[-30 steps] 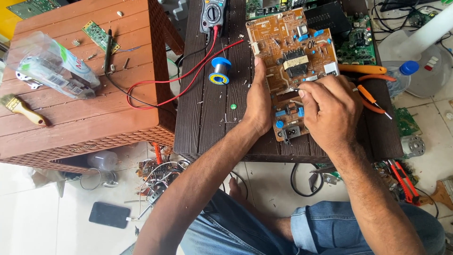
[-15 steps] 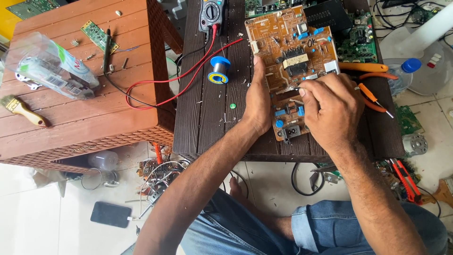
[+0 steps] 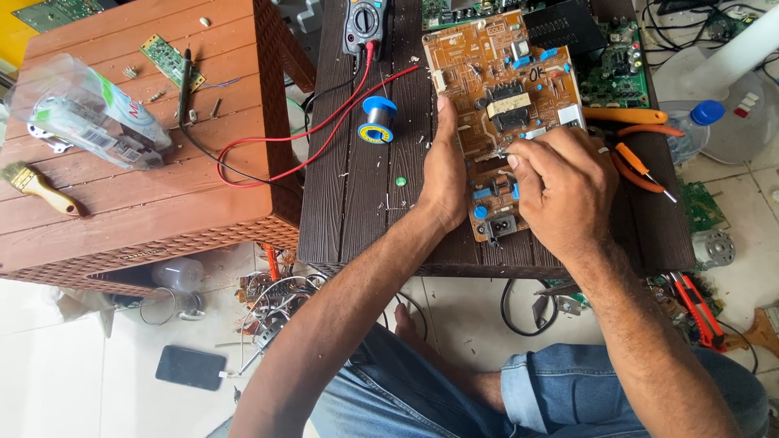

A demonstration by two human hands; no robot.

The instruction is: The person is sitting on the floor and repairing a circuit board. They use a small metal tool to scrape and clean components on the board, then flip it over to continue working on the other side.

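An orange circuit board (image 3: 495, 73) with blue parts and a transformer lies on the dark brown table (image 3: 357, 203). My left hand (image 3: 445, 174) rests flat on the board's left edge and steadies it. My right hand (image 3: 560, 182) is over the board's middle, its fingers pinched on a small thin metal piece (image 3: 501, 154) at the board's surface. What that piece is cannot be told. A blue spool of solder wire (image 3: 378, 118) stands left of the board.
A multimeter (image 3: 364, 18) with red and black leads sits at the table's far edge. Orange pliers (image 3: 641, 166) lie right of the board. A reddish-brown table (image 3: 122, 203) on the left holds a clear plastic bag (image 3: 85, 109), a brush (image 3: 36, 186) and a green board. A phone (image 3: 191, 367) lies on the floor.
My right hand has shifted slightly on the board, with its fingers still pinched. The left hand has stayed at the board's left edge.
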